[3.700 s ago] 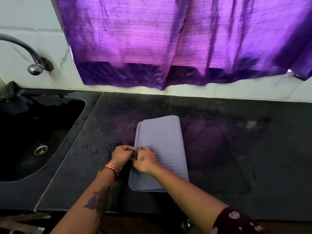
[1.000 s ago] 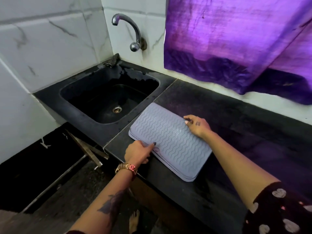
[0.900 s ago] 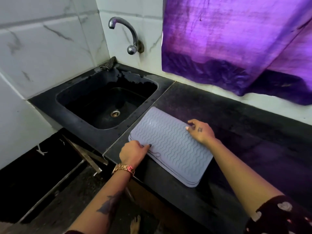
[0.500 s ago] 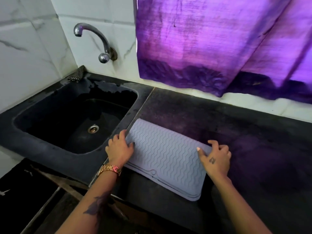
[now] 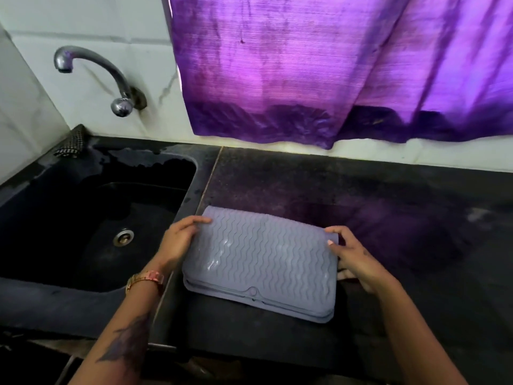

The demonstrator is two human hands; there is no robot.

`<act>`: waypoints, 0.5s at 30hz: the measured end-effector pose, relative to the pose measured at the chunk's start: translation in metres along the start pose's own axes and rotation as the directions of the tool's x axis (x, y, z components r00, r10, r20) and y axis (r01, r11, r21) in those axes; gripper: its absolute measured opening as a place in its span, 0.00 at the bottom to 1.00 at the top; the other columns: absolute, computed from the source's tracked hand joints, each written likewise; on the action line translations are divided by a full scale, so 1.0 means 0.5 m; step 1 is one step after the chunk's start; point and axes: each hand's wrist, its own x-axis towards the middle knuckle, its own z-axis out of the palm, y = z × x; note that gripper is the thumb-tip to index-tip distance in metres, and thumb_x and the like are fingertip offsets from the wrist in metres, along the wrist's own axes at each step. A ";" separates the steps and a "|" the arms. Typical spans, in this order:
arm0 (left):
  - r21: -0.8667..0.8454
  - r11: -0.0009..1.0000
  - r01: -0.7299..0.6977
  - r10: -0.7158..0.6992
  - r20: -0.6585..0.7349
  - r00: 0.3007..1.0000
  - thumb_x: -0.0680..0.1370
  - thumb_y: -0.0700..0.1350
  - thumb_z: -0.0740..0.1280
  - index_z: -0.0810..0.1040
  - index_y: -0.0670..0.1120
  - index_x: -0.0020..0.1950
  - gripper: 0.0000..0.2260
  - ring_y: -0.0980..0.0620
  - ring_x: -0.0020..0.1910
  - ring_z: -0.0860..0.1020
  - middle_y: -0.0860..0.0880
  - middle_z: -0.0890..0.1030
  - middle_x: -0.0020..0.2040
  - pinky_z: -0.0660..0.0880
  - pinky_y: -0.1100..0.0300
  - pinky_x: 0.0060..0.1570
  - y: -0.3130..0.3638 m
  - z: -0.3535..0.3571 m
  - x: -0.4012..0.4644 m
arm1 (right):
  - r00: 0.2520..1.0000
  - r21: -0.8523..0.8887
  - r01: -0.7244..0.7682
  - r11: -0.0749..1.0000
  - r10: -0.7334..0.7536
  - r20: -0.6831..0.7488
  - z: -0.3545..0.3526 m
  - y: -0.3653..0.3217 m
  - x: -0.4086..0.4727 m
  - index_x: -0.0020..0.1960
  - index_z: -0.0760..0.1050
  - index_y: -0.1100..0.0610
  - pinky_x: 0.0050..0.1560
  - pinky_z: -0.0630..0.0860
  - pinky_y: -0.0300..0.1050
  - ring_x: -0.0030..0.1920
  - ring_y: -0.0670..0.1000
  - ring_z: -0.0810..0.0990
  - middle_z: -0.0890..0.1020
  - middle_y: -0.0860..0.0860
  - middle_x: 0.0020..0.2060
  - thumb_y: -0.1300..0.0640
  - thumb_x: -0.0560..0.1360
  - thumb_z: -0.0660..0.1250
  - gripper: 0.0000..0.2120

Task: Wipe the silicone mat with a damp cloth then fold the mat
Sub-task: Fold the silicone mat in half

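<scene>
Head view, mat: a grey-lilac silicone mat with a raised wavy rib pattern (image 5: 261,259), folded into a flat stack of layers, lies on the black stone countertop (image 5: 388,273). Its left end sits just beside the seam between the countertop and the sink surround. The stacked edges show along the near side, where a small round tab sits in the rim.

Head view, left hand: the left hand (image 5: 177,241) is at the mat's left end, fingers curled over the far left corner and thumb side against the edge. It grips that end of the folded mat. A gold-coloured metal watch (image 5: 145,279) circles the wrist, and a dark tattoo (image 5: 129,340) marks the forearm.

Head view, right hand: the right hand (image 5: 352,258) is at the mat's right end, thumb on top near the far right corner and fingers wrapped round the side edge. It holds that end; whether the fingers reach underneath cannot be told.

Head view, sink: a black stone sink basin (image 5: 41,218) with a round metal drain (image 5: 123,237) lies left of the mat, its far ledge wet.

Head view, tap: a curved metal tap (image 5: 94,69) comes out of the white marble-look tiled wall (image 5: 91,23) above the sink.

Head view, corner: a dark mesh scrubber (image 5: 70,143) rests on the far left ledge.

Head view, curtain: a purple fabric curtain (image 5: 333,65) hangs above the countertop, well apart from the mat.
</scene>
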 end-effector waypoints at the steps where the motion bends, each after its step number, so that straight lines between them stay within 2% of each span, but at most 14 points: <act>1: -0.104 0.994 0.041 -0.043 -0.008 0.999 0.74 0.34 0.57 0.84 0.49 0.47 0.18 0.49 0.52 0.78 0.47 0.81 0.54 0.75 0.57 0.49 0.008 -0.005 -0.001 | 0.998 0.065 -0.014 0.998 0.010 0.068 -0.014 -0.008 -0.002 0.55 0.71 0.44 0.48 0.81 0.57 0.48 0.57 0.82 0.80 0.55 0.53 0.58 0.79 0.57 0.11; 4: -0.205 0.974 0.098 -0.097 0.016 0.995 0.68 0.31 0.55 0.85 0.46 0.46 0.20 0.43 0.50 0.79 0.43 0.83 0.51 0.75 0.49 0.51 0.024 -0.021 -0.002 | 0.960 0.260 0.034 0.965 -0.104 0.260 -0.054 -0.024 -0.002 0.60 0.75 0.52 0.50 0.80 0.55 0.53 0.57 0.82 0.81 0.57 0.55 0.69 0.77 0.56 0.18; 7: -0.218 0.969 0.116 -0.096 0.100 0.990 0.69 0.26 0.55 0.83 0.44 0.51 0.23 0.44 0.48 0.82 0.41 0.84 0.48 0.78 0.55 0.45 0.024 -0.029 0.002 | 0.901 0.445 0.075 0.893 -0.252 0.352 -0.082 -0.028 -0.006 0.64 0.72 0.56 0.51 0.79 0.46 0.58 0.54 0.79 0.81 0.53 0.58 0.75 0.74 0.56 0.24; 8: -0.215 0.969 0.118 -0.092 0.129 0.987 0.70 0.25 0.56 0.82 0.43 0.52 0.22 0.46 0.48 0.82 0.43 0.84 0.48 0.79 0.57 0.44 0.023 -0.029 0.004 | 0.899 0.461 0.098 0.882 -0.277 0.340 -0.086 -0.028 -0.004 0.64 0.72 0.57 0.51 0.79 0.43 0.59 0.53 0.79 0.80 0.53 0.58 0.77 0.73 0.56 0.26; 10: -0.232 0.966 0.113 -0.076 0.163 0.984 0.73 0.26 0.60 0.81 0.44 0.54 0.19 0.49 0.49 0.83 0.45 0.85 0.49 0.80 0.60 0.43 0.024 -0.026 0.006 | 0.919 0.380 0.177 0.908 -0.291 0.267 -0.086 -0.026 0.002 0.61 0.75 0.55 0.49 0.78 0.39 0.57 0.49 0.80 0.82 0.50 0.56 0.78 0.70 0.59 0.27; 12: -0.252 0.963 0.092 -0.050 0.168 0.984 0.73 0.29 0.64 0.81 0.45 0.55 0.16 0.51 0.48 0.83 0.46 0.85 0.49 0.80 0.62 0.41 0.026 -0.022 0.006 | 0.941 0.265 0.259 0.929 -0.304 0.146 -0.080 -0.029 0.010 0.55 0.79 0.53 0.46 0.78 0.35 0.53 0.47 0.82 0.84 0.49 0.52 0.77 0.69 0.63 0.24; 15: -0.249 0.968 0.024 0.010 0.137 0.991 0.73 0.32 0.66 0.81 0.45 0.53 0.13 0.53 0.45 0.83 0.48 0.85 0.47 0.79 0.64 0.39 0.039 -0.013 0.005 | 0.935 0.188 0.342 0.921 -0.353 0.028 -0.073 -0.033 0.021 0.48 0.82 0.51 0.44 0.76 0.31 0.49 0.44 0.83 0.85 0.47 0.47 0.73 0.71 0.65 0.19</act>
